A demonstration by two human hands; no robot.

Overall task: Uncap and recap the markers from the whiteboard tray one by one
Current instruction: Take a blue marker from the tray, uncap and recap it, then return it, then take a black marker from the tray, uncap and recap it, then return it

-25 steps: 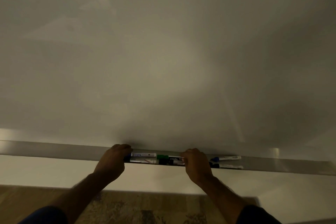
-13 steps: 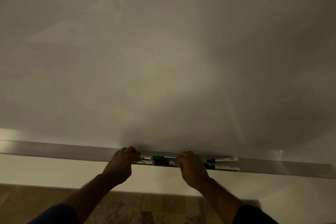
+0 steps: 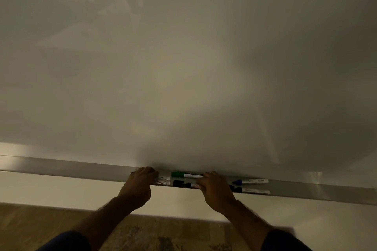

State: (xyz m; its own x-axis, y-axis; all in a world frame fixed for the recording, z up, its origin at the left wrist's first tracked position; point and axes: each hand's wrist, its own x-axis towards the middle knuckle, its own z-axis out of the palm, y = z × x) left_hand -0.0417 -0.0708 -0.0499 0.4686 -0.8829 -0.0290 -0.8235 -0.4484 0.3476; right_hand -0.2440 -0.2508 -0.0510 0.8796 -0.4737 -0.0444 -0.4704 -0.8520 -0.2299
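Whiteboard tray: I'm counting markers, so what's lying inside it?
In the tray: a green-capped marker, a black-capped one, a blue-capped one, another below it. Left hand and right hand hide the rest.

Marker (image 3: 162, 179) ends under both hands

Both arms reach forward; left hand (image 3: 137, 187) and right hand (image 3: 216, 191) have curled fingers.

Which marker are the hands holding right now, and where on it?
Cannot be told for sure. Both hands, left and right, reach into the tray at opposite ends of the marker row; their fingers are hidden.
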